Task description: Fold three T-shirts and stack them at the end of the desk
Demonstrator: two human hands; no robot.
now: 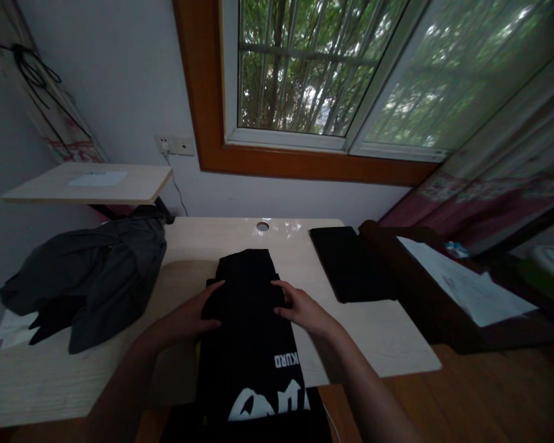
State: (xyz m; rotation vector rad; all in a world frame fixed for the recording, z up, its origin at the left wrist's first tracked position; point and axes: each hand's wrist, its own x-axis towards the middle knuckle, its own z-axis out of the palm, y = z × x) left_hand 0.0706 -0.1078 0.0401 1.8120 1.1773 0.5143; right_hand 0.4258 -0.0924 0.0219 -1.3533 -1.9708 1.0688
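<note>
A black T-shirt (247,314), folded into a long strip, runs from the middle of the desk toward me and hangs past its near edge. White lettering shows on its lower part. My left hand (198,314) grips the strip's left side, thumb and fingers curled at its edge. Opposite it, my right hand (298,307) holds the right side, with the fingertips and thumb resting on the cloth. Parts of the fingers are hidden by the fabric. To the right of my hands lies a flat black rectangular item (353,264), perhaps folded cloth.
Dark grey clothing (115,258) is heaped on the desk's left side, under a raised wooden shelf (152,181) bearing a sheet of paper (98,178). The pale desk (369,344) has a cable hole at the back. A dark brown surface with papers (466,283) stands right.
</note>
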